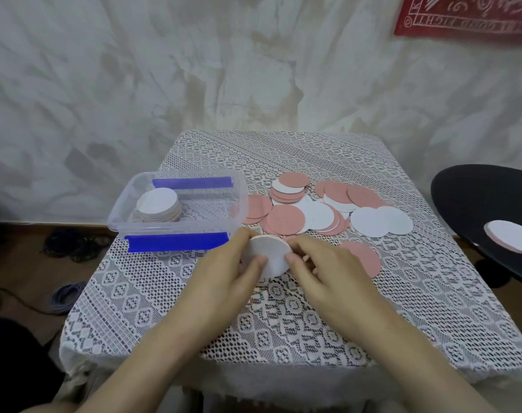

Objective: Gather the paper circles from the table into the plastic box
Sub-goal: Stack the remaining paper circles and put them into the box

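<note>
A small stack of paper circles (271, 254), white face up, is held between both hands just above the lace tablecloth. My left hand (224, 272) grips its left edge and my right hand (319, 266) pinches its right edge. The clear plastic box (125, 225) with blue clip handles stands to the left of my hands, at the table's left edge, and holds a stack of circles (159, 205). Several loose pink and white circles (322, 204) lie spread behind my hands. One pink circle (364, 257) lies beside my right hand.
The small table (283, 317) wears a white lace cloth. A black round stool (474, 198) at the right carries a short stack of circles (511, 235). Cables lie on the floor at the left. A draped white sheet hangs behind.
</note>
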